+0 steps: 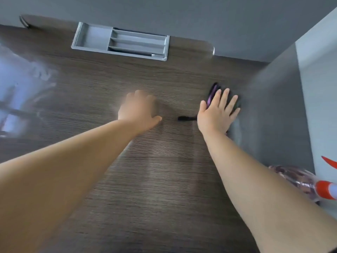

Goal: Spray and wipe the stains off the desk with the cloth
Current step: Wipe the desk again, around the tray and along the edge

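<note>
My right hand point(218, 111) lies flat with spread, straight fingers on a dark purple-black cloth point(212, 92) near the right side of the wooden desk point(155, 170). A thin black strip of the cloth point(186, 118) sticks out to the left of that hand. My left hand point(139, 111) is motion-blurred over the middle of the desk, palm down, holding nothing that I can see. A clear spray bottle point(299, 178) with a red and white head stands at the right edge, beside my right forearm. No stain is plain to see.
A grey cable tray point(102, 49) with compartments is set into the desk's far edge. A grey partition panel point(277, 106) walls off the right side, close to the cloth. Bright window glare lies on the desk's left part.
</note>
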Demonstrator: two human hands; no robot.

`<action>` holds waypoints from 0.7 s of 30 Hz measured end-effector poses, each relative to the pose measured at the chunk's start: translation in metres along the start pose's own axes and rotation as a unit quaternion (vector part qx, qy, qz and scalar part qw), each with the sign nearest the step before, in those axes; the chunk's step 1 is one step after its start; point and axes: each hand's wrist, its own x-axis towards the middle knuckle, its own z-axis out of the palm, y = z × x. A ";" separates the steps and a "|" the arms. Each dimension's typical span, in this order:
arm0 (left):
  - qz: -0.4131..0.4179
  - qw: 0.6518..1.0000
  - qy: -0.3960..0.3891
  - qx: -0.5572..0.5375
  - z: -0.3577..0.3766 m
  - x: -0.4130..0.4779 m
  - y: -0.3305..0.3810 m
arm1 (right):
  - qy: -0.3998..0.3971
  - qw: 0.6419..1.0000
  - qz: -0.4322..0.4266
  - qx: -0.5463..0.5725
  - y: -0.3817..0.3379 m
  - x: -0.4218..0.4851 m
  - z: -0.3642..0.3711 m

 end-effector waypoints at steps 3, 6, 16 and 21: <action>-0.025 0.997 -0.059 0.045 -0.003 0.019 -0.001 | -0.011 0.959 -0.280 -0.032 -0.004 -0.026 0.009; -0.044 0.991 -0.115 0.051 0.000 0.027 -0.007 | -0.023 0.916 -0.397 -0.055 0.034 -0.001 0.004; -0.044 0.988 -0.119 0.090 0.000 0.035 -0.004 | -0.024 0.952 -0.301 -0.045 -0.032 0.026 0.002; -0.040 0.987 -0.126 0.092 0.000 0.035 -0.005 | 0.004 0.967 -0.251 -0.036 0.003 0.083 -0.008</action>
